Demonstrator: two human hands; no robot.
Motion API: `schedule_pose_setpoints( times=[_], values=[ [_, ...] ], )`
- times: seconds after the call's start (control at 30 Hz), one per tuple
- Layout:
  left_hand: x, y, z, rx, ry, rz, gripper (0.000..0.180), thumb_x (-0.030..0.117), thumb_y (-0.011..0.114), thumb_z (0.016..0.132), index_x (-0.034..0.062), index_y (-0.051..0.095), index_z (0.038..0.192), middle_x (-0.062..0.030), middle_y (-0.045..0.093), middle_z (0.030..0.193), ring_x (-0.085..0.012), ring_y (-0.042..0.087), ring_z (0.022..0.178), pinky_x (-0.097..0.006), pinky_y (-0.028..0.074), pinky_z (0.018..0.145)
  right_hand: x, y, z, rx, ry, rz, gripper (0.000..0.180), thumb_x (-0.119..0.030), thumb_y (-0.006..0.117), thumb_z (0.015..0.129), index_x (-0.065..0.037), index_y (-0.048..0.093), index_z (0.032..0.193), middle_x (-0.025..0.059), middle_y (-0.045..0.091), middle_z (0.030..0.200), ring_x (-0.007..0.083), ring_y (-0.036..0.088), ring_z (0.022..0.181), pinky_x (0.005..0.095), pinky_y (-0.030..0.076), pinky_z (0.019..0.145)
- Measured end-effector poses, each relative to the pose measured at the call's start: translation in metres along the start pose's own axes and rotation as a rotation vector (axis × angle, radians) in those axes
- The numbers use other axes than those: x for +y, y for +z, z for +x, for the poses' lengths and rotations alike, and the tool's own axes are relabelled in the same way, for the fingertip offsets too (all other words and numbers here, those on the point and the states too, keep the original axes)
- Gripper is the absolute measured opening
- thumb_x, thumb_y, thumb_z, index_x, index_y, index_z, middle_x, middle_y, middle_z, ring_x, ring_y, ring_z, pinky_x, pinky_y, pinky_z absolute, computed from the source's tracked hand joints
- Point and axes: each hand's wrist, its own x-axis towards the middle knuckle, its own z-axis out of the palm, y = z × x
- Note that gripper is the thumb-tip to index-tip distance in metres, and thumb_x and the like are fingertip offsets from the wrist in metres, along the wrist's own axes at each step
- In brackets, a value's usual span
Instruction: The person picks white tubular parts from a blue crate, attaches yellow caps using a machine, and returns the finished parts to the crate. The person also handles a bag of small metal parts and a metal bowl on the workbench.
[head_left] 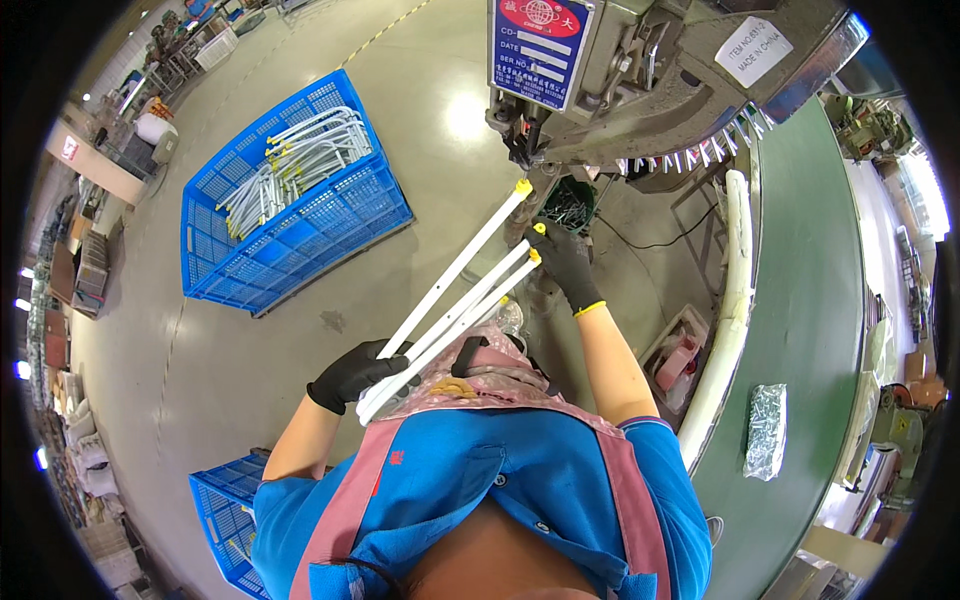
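Several white tubes (457,268) with yellow end pieces lie slantwise in front of me. My left hand (358,378), in a black glove, is closed round their lower ends. My right hand (565,262), also black-gloved with a yellow cuff edge, grips the tubes near their yellow ends; its fingertips are partly hidden. One tube stands apart from the others, and its yellow end piece (523,188) is just below the working head (525,145) of a grey-green machine (640,95).
A blue plastic crate (300,255) at the left holds several white tubes; another blue crate (215,505) is at lower left. Small metal parts fill a dark bin (568,205) under the machine. A green-topped table (800,300) with a clear bag of metal parts (766,432) runs along the right.
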Motion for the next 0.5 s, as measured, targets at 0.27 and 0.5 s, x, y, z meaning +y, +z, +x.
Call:
schedule_pose_setpoints(
  times=[0.27, 0.5],
  values=[
    [0.006, 0.008, -0.005, 0.04, 0.028, -0.058, 0.043, 0.024, 0.057, 0.092, -0.0017, 0.05, 0.125, -0.0113, 0.067, 0.097, -0.0168, 0.063, 0.087, -0.03, 0.05, 0.078, -0.006, -0.002, 0.01, 0.102, -0.041, -0.11, 0.033, -0.034, 0.06, 0.087, -0.009, 0.063, 0.109, 0.0151, 0.066, 0.089, 0.0305, 0.065, 0.081, 0.0379, 0.05, 0.068],
    [0.023, 0.016, -0.008, 0.13, 0.081, -0.016, 0.036, 0.025, 0.054, 0.093, -0.0021, 0.055, 0.116, -0.0104, 0.066, 0.096, -0.0162, 0.062, 0.086, -0.03, 0.048, 0.079, -0.026, -0.01, 0.037, 0.214, -0.037, 0.043, 0.036, -0.029, 0.064, 0.085, -0.003, 0.063, 0.11, 0.0126, 0.067, 0.088, 0.0214, 0.064, 0.077, 0.0311, 0.05, 0.068]
  ],
)
